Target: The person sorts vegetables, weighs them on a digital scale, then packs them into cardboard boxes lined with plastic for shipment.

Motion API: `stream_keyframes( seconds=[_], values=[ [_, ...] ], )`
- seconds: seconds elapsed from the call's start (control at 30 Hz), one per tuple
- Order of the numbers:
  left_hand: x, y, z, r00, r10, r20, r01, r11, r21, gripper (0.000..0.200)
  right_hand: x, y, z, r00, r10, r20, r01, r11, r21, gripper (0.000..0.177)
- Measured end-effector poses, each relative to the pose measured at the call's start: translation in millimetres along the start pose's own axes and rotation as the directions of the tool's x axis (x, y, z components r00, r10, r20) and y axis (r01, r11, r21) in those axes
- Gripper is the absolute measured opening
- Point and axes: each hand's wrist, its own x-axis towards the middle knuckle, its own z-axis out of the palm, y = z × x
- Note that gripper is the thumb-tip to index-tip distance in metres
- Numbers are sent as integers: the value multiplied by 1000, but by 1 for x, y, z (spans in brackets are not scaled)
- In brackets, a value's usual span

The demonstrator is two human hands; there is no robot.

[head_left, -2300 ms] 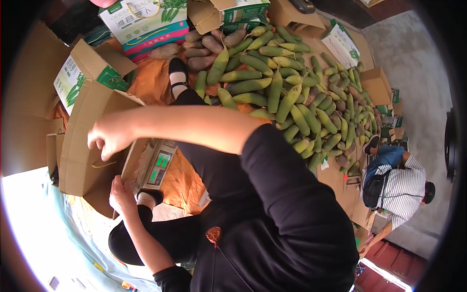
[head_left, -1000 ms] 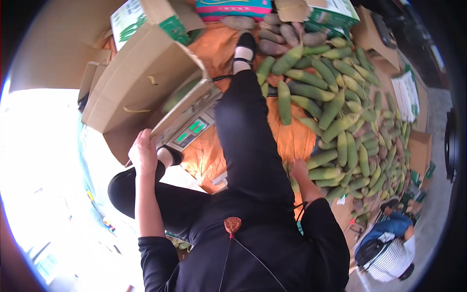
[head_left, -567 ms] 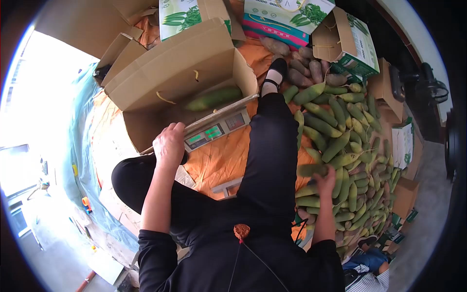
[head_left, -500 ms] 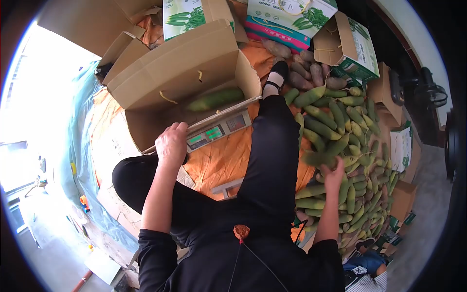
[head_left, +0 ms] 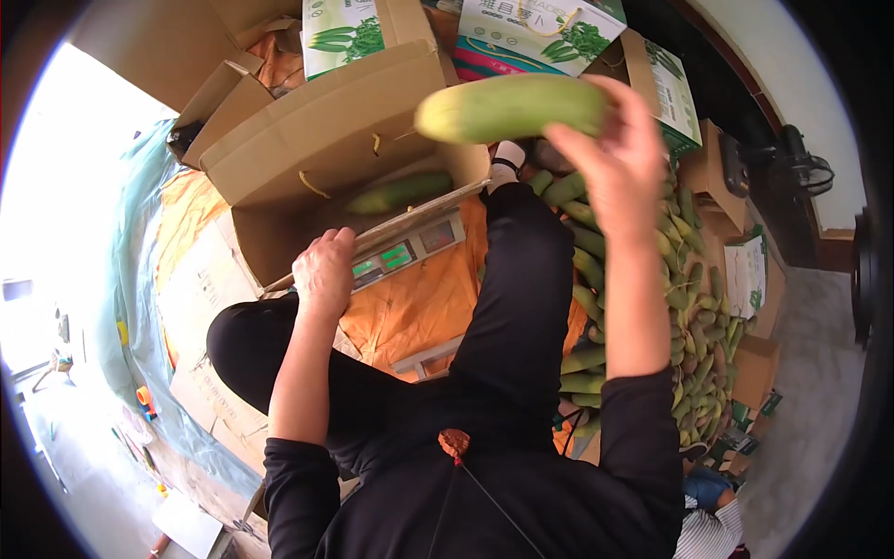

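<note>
Head view: the right hand (head_left: 619,158) is raised high, its fingers wrapped round one end of a long pale green vegetable (head_left: 510,107), which lies level in the air above the far side of an open brown cardboard box (head_left: 317,140). The left hand (head_left: 323,272) is clenched over the box's near flap, just beside a flat grey weighing scale with green lit digits (head_left: 405,253). The box seems to rest on the scale, though the contact is hidden. A second, darker green vegetable (head_left: 400,191) lies inside the box. An orange ground sheet (head_left: 419,307) spreads under the person's black-clad legs. To the right lies a heap of green vegetables (head_left: 689,307). White and green printed cartons (head_left: 531,28) stand beyond the box. Another person's striped sleeve (head_left: 708,531) shows at the lower right
</note>
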Motion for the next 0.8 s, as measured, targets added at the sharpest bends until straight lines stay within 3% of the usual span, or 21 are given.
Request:
stream_keyframes(
  seconds=[0.07, 0.1, 0.17, 0.2, 0.23, 0.3, 0.33, 0.37, 0.43, 0.5, 0.53, 0.63, 0.67, 0.73, 0.77, 0.8],
  values=[
    [0, 0, 1, 999, 17, -51, -15, 999, 33, 1, 4, 19, 42, 998, 18, 68, -12, 996, -93, 46],
    [-1, 2, -3, 999, 13, -40, -10, 998, 55, 1, 7, 47, 61, 990, -126, 67, 137, 971, -196, 50],
    [0, 1, 0, 1000, -8, -25, 9, 999, 41, 3, 0, 63, 96, 975, -200, 95, 218, 939, -266, 48],
    [1, 2, 0, 1000, -22, -11, 22, 999, 32, 3, -8, 76, 111, 993, -76, 88, 94, 967, -236, 48],
    [1, 3, -1, 1000, -17, -13, 17, 999, 32, 4, -13, 67, 116, 993, -65, 102, 95, 941, -325, 48],
    [2, 3, -2, 1000, -19, -11, 19, 999, 27, 4, -22, 86, 129, 977, 160, 138, -84, 894, -440, 43],
    [3, 2, -1, 1000, -20, 3, 20, 998, 58, 4, -24, 90, 131, 951, 252, 177, -102, 799, -592, 42],
    [3, 1, -1, 1000, -9, -7, 9, 998, 59, 5, -26, 93, 128, 955, 221, 197, -42, 759, -649, 40],
    [3, 1, -1, 1000, 12, -12, -11, 998, 60, 5, -25, 87, 116, 958, 196, 209, 8, 710, -704, 38],
    [3, 2, -2, 1000, 24, -11, -23, 998, 56, 8, -18, 79, 92, 958, -23, 286, 177, 830, -529, 34],
    [2, 2, -1, 999, 32, -4, -31, 998, 56, 8, -13, 75, 77, 962, -75, 263, 189, 878, -440, 33],
    [3, 0, 1, 1000, 13, 1, -13, 999, 48, 9, -2, 52, 12, 988, 20, 151, 47, 902, -429, 31],
    [3, 0, 2, 1000, 22, 8, -22, 999, 48, 9, -1, 65, -14, 991, 38, 125, 9, 933, -360, 30],
    [1, 2, 2, 999, 35, -33, -34, 999, 27, 10, -12, 93, -63, 981, 188, -34, -184, 876, -446, 35],
    [2, 3, 1, 1000, 25, -11, -25, 999, 39, 10, -22, 115, -85, 981, 147, -124, -190, 844, -501, 31],
    [3, 2, 2, 999, 33, -7, -33, 999, 44, 10, -37, 141, -108, 958, 220, -183, -283, 823, -492, 30]
  ],
)
